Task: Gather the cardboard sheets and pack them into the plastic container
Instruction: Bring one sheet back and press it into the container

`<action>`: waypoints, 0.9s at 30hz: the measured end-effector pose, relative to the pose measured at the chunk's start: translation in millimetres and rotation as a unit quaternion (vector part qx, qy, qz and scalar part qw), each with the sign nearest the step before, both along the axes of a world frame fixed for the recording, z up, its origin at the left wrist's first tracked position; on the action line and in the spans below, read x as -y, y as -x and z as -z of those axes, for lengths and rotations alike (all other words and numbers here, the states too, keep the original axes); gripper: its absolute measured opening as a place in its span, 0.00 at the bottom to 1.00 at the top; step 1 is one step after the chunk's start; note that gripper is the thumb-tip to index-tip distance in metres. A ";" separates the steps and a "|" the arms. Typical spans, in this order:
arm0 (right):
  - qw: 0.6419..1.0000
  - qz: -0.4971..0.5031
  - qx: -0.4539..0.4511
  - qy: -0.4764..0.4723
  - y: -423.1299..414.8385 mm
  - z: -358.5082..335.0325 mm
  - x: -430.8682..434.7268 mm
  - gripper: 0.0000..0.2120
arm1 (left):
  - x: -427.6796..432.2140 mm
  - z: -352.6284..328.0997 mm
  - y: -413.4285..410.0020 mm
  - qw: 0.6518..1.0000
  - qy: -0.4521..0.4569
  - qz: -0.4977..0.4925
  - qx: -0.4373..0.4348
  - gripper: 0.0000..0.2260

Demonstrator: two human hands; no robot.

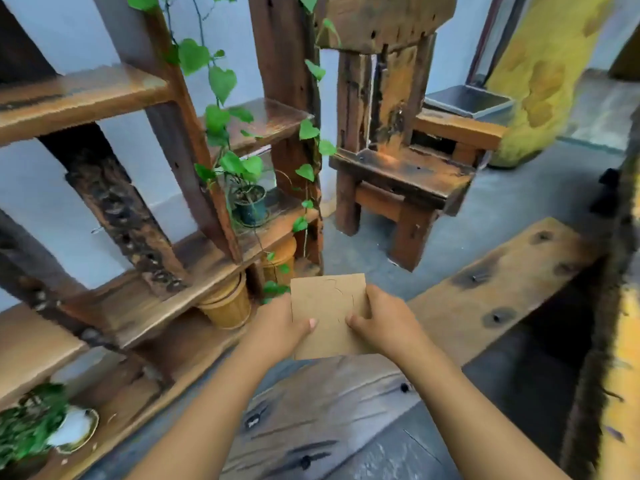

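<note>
A brown cardboard sheet [327, 306], roughly square with faint pen lines on it, is held up in front of me at the centre of the head view. My left hand [277, 327] grips its left edge with the thumb on top. My right hand [384, 323] grips its right side, thumb pressed on the face. Whether it is one sheet or a stack I cannot tell. A grey open container [467, 100] sits at the back right on a wooden bench; its material is unclear.
A dark wooden shelf unit [194, 251] with a trailing green vine and a potted plant [251, 202] stands on the left. A wooden chair [398, 174] is straight ahead. A wooden plank table [485, 289] lies below my hands. Wicker pots [228, 303] sit under the shelf.
</note>
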State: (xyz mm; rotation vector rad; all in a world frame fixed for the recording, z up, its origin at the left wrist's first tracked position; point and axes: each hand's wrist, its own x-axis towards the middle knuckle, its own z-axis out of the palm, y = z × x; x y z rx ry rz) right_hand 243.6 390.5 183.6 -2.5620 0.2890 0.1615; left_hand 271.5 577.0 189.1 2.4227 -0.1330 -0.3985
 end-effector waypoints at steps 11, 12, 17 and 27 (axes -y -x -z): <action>0.958 0.285 -0.034 -0.028 157.3 19.7 156.1 0.17 | 205.0 24.7 63.0 0.970 0.000 0.241 -0.015 0.21; 0.952 0.303 -0.037 -0.027 166.2 21.1 162.0 0.15 | 215.0 24.9 66.6 0.965 -0.001 0.263 -0.014 0.20; 0.909 0.416 -0.028 -0.021 207.8 17.7 182.3 0.15 | 271.5 29.1 79.2 0.931 0.011 0.364 0.013 0.19; 0.782 0.617 -0.082 -0.024 280.3 17.9 169.8 0.16 | 344.4 43.7 131.5 0.818 -0.017 0.575 0.004 0.19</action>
